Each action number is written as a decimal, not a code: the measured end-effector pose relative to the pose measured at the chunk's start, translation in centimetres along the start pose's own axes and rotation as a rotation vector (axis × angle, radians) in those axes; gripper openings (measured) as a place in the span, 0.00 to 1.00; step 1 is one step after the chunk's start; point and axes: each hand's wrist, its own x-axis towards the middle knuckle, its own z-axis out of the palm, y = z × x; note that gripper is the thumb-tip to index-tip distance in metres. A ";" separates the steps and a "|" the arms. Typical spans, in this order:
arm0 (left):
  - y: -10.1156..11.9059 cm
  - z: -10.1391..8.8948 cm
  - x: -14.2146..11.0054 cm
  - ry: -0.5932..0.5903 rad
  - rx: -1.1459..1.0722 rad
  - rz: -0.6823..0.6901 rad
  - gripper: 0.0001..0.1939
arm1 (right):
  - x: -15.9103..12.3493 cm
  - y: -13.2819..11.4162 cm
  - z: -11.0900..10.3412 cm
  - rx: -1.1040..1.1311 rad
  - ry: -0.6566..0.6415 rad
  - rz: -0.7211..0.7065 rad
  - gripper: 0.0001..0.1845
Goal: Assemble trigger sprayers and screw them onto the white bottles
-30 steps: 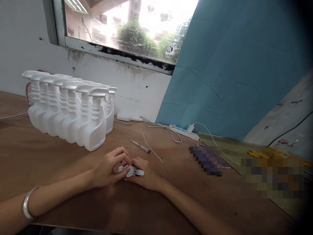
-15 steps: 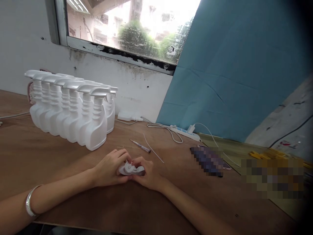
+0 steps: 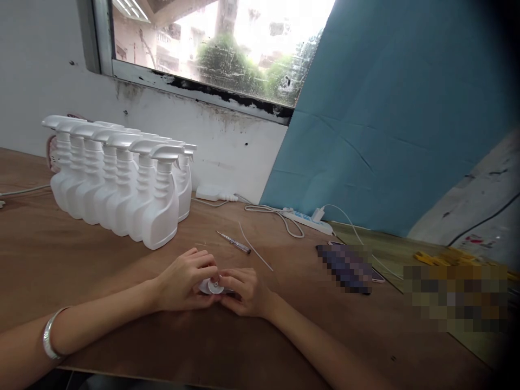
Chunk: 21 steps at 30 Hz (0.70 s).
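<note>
Low over the brown table, near its front, I hold a white spray bottle head (image 3: 215,287) between both hands. My left hand (image 3: 189,280) is closed around its left side, with a silver bangle on that wrist. The fingers of my right hand (image 3: 244,291) pinch it from the right. A round end with a small central hole faces up towards me; the rest is largely covered by fingers. Beyond my hands lie a screwdriver (image 3: 234,242) with a clear handle and a thin white tube (image 3: 255,247).
Several white spray bottles (image 3: 160,216) stand in tight rows at the left. A power strip (image 3: 309,220) and white cables lie along the wall. To the right are a blurred dark flat object (image 3: 343,266) and something yellow (image 3: 442,257). The table's front edge (image 3: 134,377) runs below my arms.
The spray head has turned in my hands, so its round end now faces me. My right fingers have shifted over its right part, hiding more of it.
</note>
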 end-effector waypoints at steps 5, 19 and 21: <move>-0.2 0.1 0.0 0.009 0.025 0.047 0.08 | 0.1 0.1 0.0 -0.025 0.033 -0.054 0.10; -0.8 -0.6 0.3 0.011 -0.056 0.022 0.10 | 0.6 -0.4 -0.1 0.075 0.003 0.148 0.06; -0.7 -0.6 0.3 -0.005 -0.032 0.033 0.09 | 0.5 -0.4 0.0 0.064 0.003 0.131 0.06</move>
